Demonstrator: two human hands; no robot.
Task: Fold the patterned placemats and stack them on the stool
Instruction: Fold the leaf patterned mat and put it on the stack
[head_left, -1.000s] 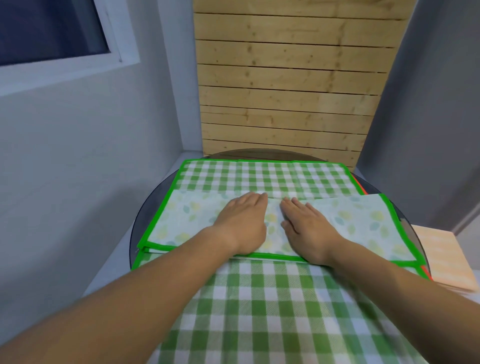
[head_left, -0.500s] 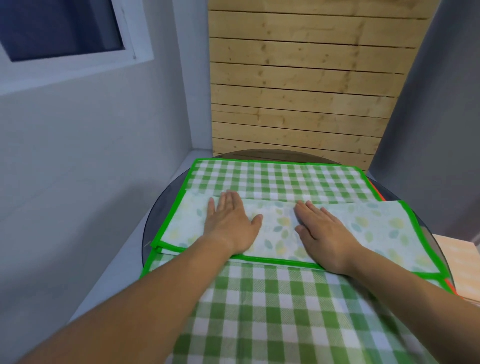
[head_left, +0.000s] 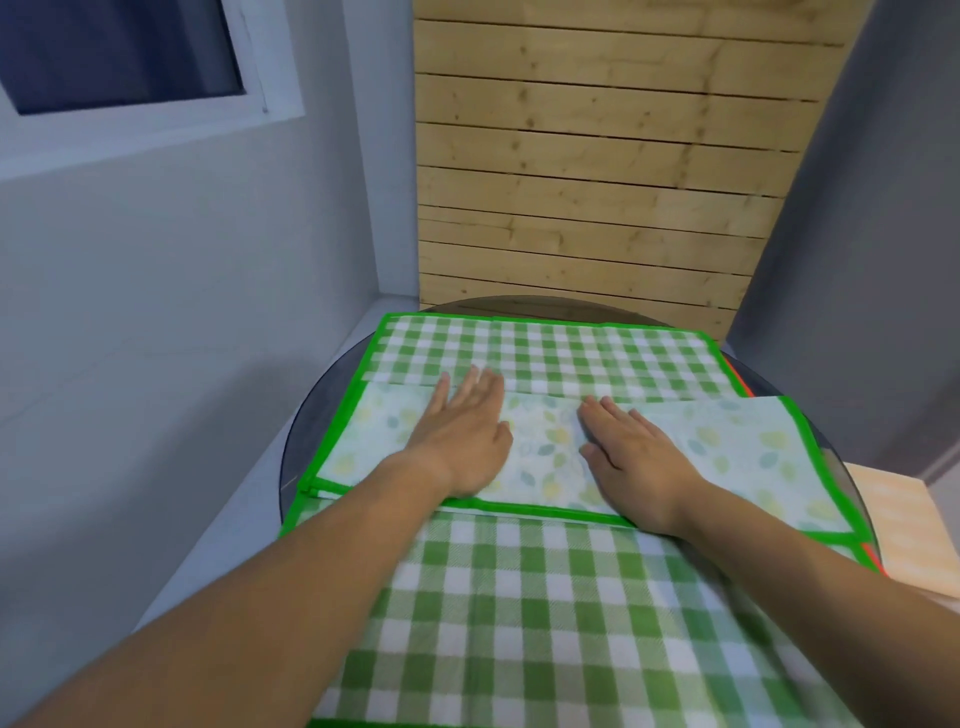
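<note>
Flat hands (head_left: 545, 447) on leaf-print placemat (head_left: 727, 447)

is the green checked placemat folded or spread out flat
Partly folded: a leaf-print flap lies across the green-bordered checked placemat, left hand and right hand flat on it.

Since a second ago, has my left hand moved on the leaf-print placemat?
Yes. The left hand has slid leftward along the leaf-print placemat, nearer its left green border, opening a gap to the right hand.

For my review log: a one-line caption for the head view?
Left hand and right hand press flat on a leaf-print placemat lying across green checked placemats.
</note>
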